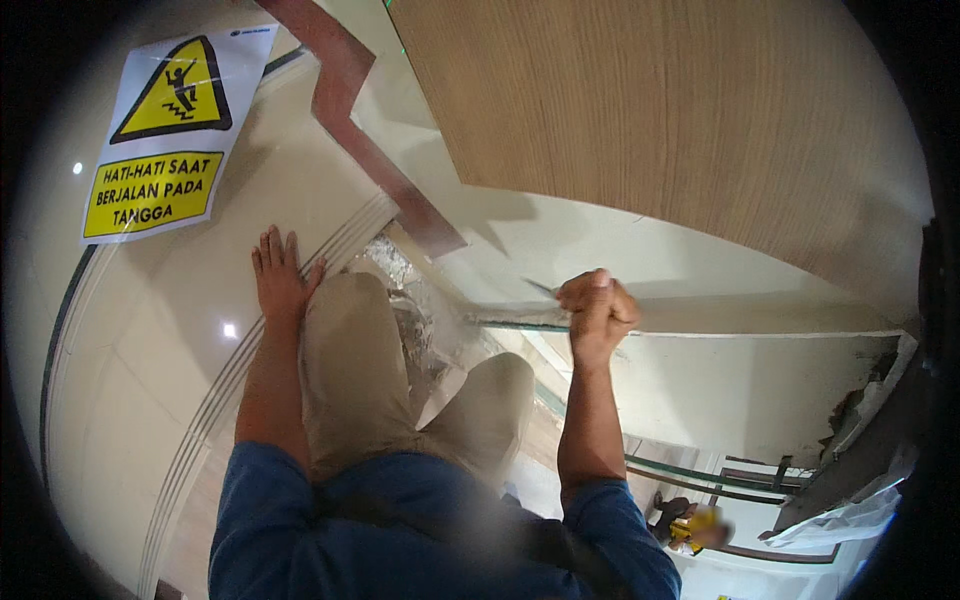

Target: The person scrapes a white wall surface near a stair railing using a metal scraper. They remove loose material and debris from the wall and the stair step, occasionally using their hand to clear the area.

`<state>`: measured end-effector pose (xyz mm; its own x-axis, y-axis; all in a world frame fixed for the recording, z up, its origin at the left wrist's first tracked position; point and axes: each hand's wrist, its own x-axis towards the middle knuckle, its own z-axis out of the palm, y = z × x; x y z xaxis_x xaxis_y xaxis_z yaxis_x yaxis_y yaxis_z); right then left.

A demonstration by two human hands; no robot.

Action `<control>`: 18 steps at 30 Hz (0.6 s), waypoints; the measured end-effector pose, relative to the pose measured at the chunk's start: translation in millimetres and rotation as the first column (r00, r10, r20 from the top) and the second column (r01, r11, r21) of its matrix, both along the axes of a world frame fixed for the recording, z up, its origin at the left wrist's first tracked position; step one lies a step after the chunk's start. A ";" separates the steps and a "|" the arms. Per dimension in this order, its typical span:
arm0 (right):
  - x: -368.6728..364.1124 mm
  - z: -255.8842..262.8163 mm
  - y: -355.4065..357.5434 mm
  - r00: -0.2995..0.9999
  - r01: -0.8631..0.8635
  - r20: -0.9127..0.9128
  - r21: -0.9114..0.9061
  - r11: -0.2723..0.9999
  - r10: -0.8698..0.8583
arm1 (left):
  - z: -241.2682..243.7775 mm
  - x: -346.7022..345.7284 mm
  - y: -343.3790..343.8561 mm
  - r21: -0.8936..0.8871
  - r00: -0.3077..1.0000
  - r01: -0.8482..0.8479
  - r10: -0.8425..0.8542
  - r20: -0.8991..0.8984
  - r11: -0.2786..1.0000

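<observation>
My left hand lies flat on a cream stair tread, beside its grooved nosing, holding nothing. My right hand is raised in front of a pale wall, closed around a thin tool. Only the tool's narrow dark tip shows past my fingers; the fist hides the rest, so its kind is unclear. Between my knees is a broken-up patch of rough mortar and debris, partly covered by my trousers. A reddish-brown stepped skirting strip runs down the wall and ends above this patch.
A wood-grain panel covers the upper wall. A warning sign with writing lies on the upper left. At right, an opening with a green glass edge overlooks a lower floor, where a person in a yellow vest is seen. Plastic sheeting hangs nearby.
</observation>
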<state>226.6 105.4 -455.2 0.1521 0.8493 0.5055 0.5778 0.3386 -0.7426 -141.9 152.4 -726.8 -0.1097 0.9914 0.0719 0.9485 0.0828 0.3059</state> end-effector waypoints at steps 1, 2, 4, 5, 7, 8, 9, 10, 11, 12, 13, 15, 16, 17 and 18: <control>-0.5 -0.6 -0.8 0.997 0.044 0.059 -0.020 0.999 -0.043 | 0.5 -0.7 0.5 -0.057 0.999 0.007 -0.009 -0.037 0.998; -0.1 2.0 0.4 0.991 0.122 0.063 -0.004 0.992 -0.122 | 1.0 -0.8 0.5 -0.032 1.000 0.021 -0.022 -0.022 0.999; -2.2 12.3 0.1 0.988 0.141 0.096 -0.193 0.971 -0.125 | 1.7 -0.8 1.7 -0.052 1.000 0.011 -0.010 0.014 0.999; -5.2 19.8 -0.7 0.995 0.068 0.082 -0.175 0.982 -0.055 | 2.6 -1.5 3.2 -0.053 1.000 -0.020 0.020 -0.006 0.998; -9.8 42.9 -4.4 0.995 0.037 -0.096 -0.042 0.998 -0.041 | 4.8 -1.2 2.2 -0.118 1.000 0.008 -0.011 -0.027 0.993; -10.8 57.7 -9.1 0.989 0.068 -0.132 0.008 0.998 -0.067 | 6.0 -0.5 1.6 -0.069 1.000 0.008 -0.009 -0.016 0.998; -12.1 70.5 -13.2 0.972 0.107 -0.216 0.068 0.992 -0.090 | 7.3 -0.4 1.7 -0.105 1.000 0.012 -0.014 -0.024 0.994; -12.2 83.0 -19.3 0.974 0.107 -0.205 0.068 0.992 -0.091 | 8.5 0.2 1.8 -0.137 0.999 0.004 -0.008 -0.031 0.991; -11.8 91.4 -24.8 0.953 0.182 -0.261 0.084 0.980 -0.154 | 9.8 0.7 1.3 -0.140 1.000 0.005 -0.008 -0.020 0.990; -10.7 98.2 -31.7 0.967 0.135 -0.232 0.096 0.986 -0.110 | 11.0 0.8 1.3 -0.148 1.000 0.001 -0.004 -0.016 0.989; -9.1 100.5 -36.4 0.977 0.169 -0.146 0.111 0.979 -0.153 | 12.3 1.0 0.8 -0.118 1.000 -0.007 0.005 -0.018 0.993; -5.1 97.9 -42.8 0.963 0.262 0.016 0.160 0.952 -0.268 | 13.9 1.2 1.3 -0.163 1.000 -0.001 -0.003 -0.027 0.987; -3.3 92.9 -42.7 0.938 0.332 0.044 0.184 0.925 -0.345 | 13.9 1.4 1.5 -0.146 0.999 -0.004 -0.003 -0.045 0.989; -1.5 88.1 -42.4 0.921 0.367 0.065 0.187 0.911 -0.384 | 13.7 1.6 1.9 -0.162 0.999 0.001 -0.007 -0.036 0.987; -0.6 82.6 -39.7 0.903 0.401 0.084 0.189 0.896 -0.421 | 13.0 1.7 2.1 -0.158 0.999 -0.002 -0.004 -0.041 0.987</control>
<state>226.0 65.7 -372.6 0.3991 0.6280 0.6680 0.7728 0.1617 -0.6137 -140.2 154.5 -713.8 -0.1087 0.9907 -0.0814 0.9601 0.1259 0.2496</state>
